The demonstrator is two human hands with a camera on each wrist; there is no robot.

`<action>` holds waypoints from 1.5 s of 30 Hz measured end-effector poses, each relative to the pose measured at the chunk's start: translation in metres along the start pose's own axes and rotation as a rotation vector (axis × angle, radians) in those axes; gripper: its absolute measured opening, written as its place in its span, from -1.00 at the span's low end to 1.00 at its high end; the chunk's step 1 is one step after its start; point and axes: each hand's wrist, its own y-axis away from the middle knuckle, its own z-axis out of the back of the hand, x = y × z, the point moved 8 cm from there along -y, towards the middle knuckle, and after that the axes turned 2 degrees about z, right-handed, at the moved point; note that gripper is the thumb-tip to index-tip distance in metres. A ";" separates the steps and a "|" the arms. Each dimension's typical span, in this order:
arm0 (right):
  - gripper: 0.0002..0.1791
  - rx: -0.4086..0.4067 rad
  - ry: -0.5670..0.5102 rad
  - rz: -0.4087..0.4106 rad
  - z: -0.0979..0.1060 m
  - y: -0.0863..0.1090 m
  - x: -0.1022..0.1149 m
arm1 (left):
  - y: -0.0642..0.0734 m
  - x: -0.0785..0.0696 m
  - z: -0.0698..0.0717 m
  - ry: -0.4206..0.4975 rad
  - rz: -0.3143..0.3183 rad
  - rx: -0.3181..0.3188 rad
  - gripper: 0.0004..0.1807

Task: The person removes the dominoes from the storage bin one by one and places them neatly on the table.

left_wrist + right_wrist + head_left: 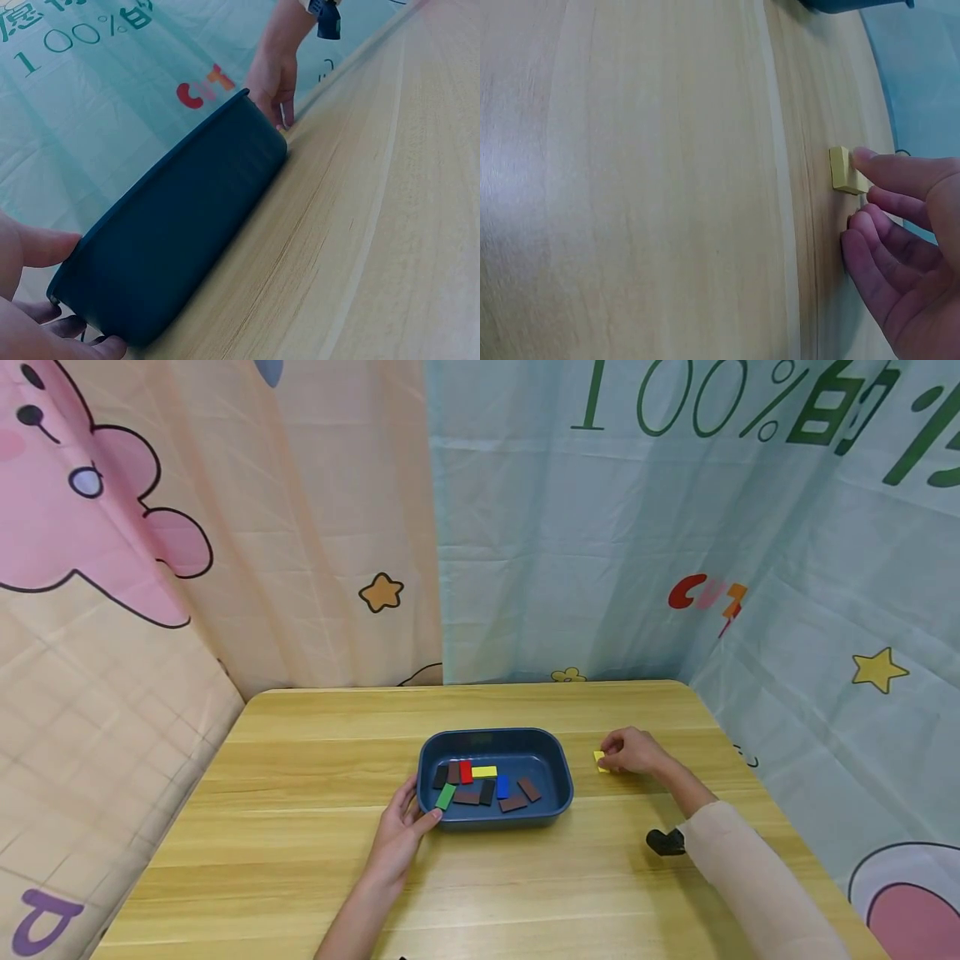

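A dark blue tray (pixel 495 820) stands on the table, holding several small flat blocks: black, brown, red, yellow, blue and a green block (pixel 446 797). My left hand (pixel 401 831) grips the tray at its left end, thumb at the rim; in the left wrist view the fingers (pixel 45 247) lie around the tray's outer wall (pixel 172 217). To the right of the tray, my right hand (pixel 633 752) pinches a yellow block (pixel 600 760) at the tabletop. The right wrist view shows thumb and fingertips on this yellow block (pixel 844 171), the other fingers curled below it.
The wooden table (pixel 300 827) reaches back to hanging printed curtains (pixel 562 568). A black wrist device (pixel 666 842) sticks out at the right sleeve (pixel 750 868).
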 end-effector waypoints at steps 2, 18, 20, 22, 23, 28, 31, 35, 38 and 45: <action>-0.67 -0.016 0.014 0.009 0.002 -0.001 0.000 | 0.000 0.000 0.000 0.000 -0.001 0.001 -0.21; -0.63 -0.003 -0.004 0.125 0.015 -0.003 0.046 | 0.002 -0.002 0.000 -0.014 0.006 -0.001 -0.21; -0.62 0.005 -0.025 0.133 0.015 -0.004 0.052 | 0.002 -0.002 0.000 -0.013 0.006 -0.001 -0.21; -0.61 0.016 -0.040 0.140 0.015 -0.004 0.058 | 0.003 -0.002 0.001 -0.015 0.007 -0.001 -0.21; -0.61 0.022 -0.043 0.146 0.015 -0.004 0.061 | 0.003 -0.002 0.001 -0.016 0.008 -0.002 -0.21; -0.63 0.039 -0.019 0.183 0.015 -0.006 0.079 | 0.003 -0.002 0.001 -0.015 0.009 -0.006 -0.20; -0.66 0.048 -0.003 0.213 0.015 -0.006 0.091 | 0.003 -0.002 0.001 -0.016 0.007 -0.006 -0.20; -0.70 0.073 0.001 0.264 0.011 -0.007 0.110 | 0.002 -0.002 0.001 -0.014 0.009 -0.005 -0.21; -0.71 0.096 -0.006 0.290 0.005 -0.009 0.122 | 0.002 -0.002 0.001 -0.009 0.011 -0.006 -0.20; -0.65 0.157 -0.006 0.344 -0.012 -0.011 0.147 | 0.002 -0.002 0.001 -0.007 0.012 -0.007 -0.21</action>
